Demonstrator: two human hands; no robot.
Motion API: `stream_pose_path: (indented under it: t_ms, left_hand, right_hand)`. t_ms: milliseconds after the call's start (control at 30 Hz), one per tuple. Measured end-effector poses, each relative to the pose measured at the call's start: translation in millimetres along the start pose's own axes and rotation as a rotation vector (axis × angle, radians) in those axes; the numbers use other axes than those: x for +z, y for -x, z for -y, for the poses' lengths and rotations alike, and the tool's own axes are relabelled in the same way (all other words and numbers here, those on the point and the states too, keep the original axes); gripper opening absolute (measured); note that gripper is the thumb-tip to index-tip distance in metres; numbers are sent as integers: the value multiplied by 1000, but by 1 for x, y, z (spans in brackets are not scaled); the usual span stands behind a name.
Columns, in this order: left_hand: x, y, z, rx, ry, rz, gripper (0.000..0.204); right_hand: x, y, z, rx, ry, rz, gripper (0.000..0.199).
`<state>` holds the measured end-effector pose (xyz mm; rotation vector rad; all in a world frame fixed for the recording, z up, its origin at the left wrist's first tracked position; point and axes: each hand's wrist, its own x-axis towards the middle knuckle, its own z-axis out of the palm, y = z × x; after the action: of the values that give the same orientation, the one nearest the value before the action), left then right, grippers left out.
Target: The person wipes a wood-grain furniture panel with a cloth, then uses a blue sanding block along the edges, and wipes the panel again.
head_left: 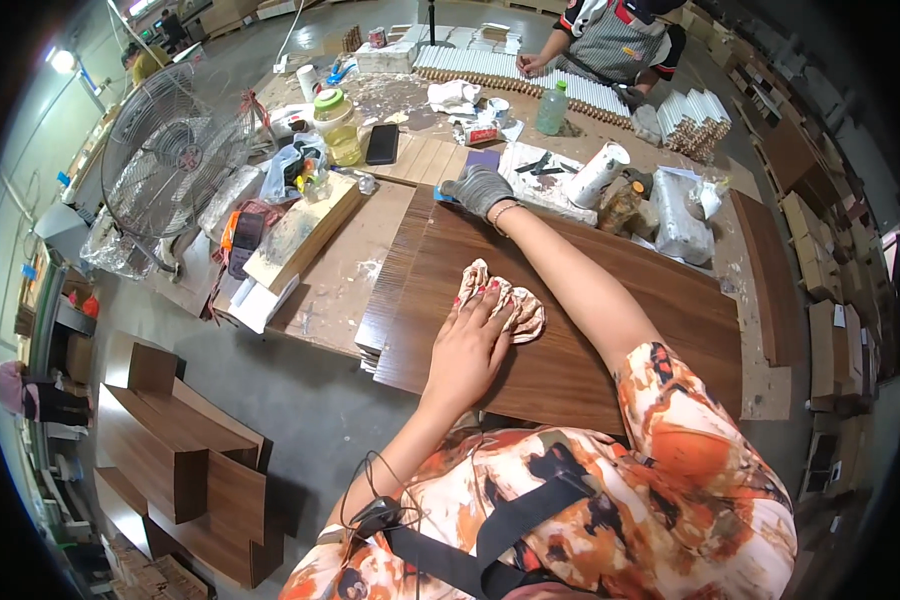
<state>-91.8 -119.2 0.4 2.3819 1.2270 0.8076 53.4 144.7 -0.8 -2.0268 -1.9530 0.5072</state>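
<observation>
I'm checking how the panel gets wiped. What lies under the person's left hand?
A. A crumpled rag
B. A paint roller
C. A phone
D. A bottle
A: the left hand presses flat on a crumpled rag lying on the dark wood panel.

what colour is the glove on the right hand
Grey; the knit glove on the right hand shows best in the head view, at the far edge of the dark wood panel.

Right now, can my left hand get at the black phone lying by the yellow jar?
Probably not without leaning. The left hand presses a rag on the dark panel; the phone lies far across the bench, though nothing blocks the way.
</observation>
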Motion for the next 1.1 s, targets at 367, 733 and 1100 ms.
stream_pose_path:
  t_ms: [367, 733, 1100]
  left_hand:
    - [1, -2, -2, 7, 16, 14, 38]
    - [5, -2, 1, 6, 25, 9, 38]
    - [7, -6, 1, 26, 22, 38, 38]
  right_hand:
    - [-3, 2, -32, 44, 31, 47, 67]
    - [-13, 20, -25, 93, 27, 69, 71]
    - [-11, 23, -107, -30, 86, -85, 64]
